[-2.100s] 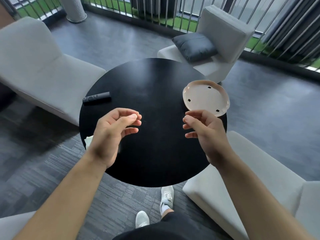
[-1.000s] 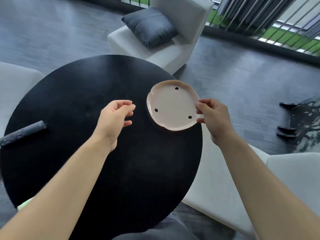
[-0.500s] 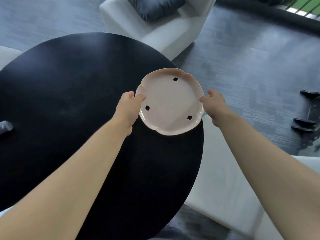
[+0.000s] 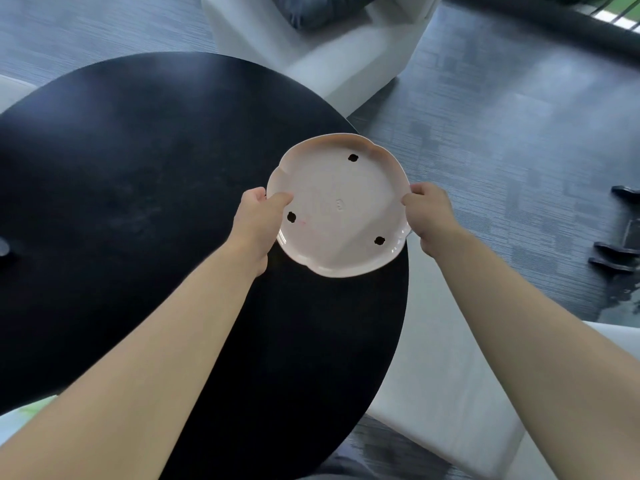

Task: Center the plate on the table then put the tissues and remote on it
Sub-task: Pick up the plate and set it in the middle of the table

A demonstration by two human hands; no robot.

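A pale pink, scalloped plate (image 4: pixel 337 188) with three dark pads showing lies at the right edge of the round black table (image 4: pixel 138 168). My left hand (image 4: pixel 258 225) grips its left rim, thumb on top. My right hand (image 4: pixel 429 213) pinches its right rim. Only the dark tip of the remote (image 4: pixel 4 250) shows at the far left edge of the view. A pale green and white corner of the tissues (image 4: pixel 26 412) peeks out beside my left forearm at the lower left.
A white chair (image 4: pixel 346 60) with a dark grey cushion (image 4: pixel 322 8) stands behind the table. Another white seat (image 4: pixel 446 393) sits low at the right, under the table edge. Dark furniture legs (image 4: pixel 616 244) stand on the grey floor at far right.
Both hands moved from mid-air over the table to the plate and closed on its opposite rims. My view swung right, pushing the remote to the left edge.
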